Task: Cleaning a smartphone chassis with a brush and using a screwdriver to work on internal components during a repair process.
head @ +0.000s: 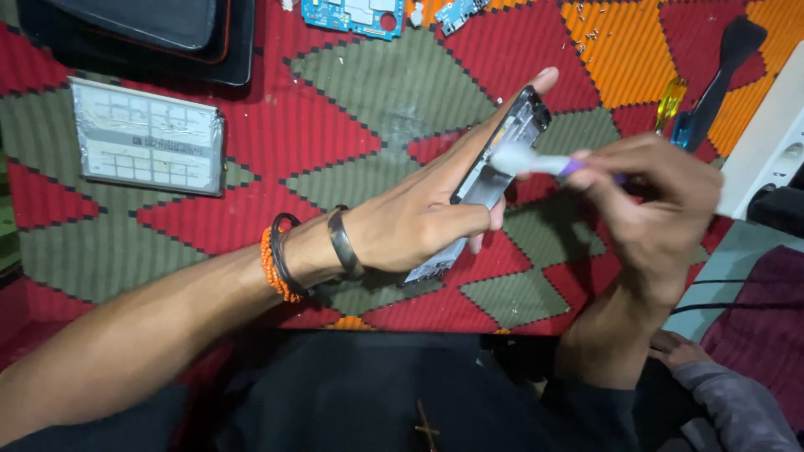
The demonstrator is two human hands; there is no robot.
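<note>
— Where was the phone [490, 180]?
— In my left hand [419, 222], tilted above the counter [352, 125], grip pinching its edges, forefinger along its back.
— And your right hand [657, 205]?
— Its grip pinched a brush [536, 161], the tip touching the phone's open frame.

The left hand [419, 213] grips an opened dark phone frame [490, 180] tilted on edge above a red, green and orange patterned woven cloth [352, 109]. The right hand [657, 209] holds a white-tipped, purple-handled brush [536, 161] against the frame. A foil-wrapped flat battery [149, 136] lies well apart; blue circuit boards [352, 15] sit at the top.
</note>
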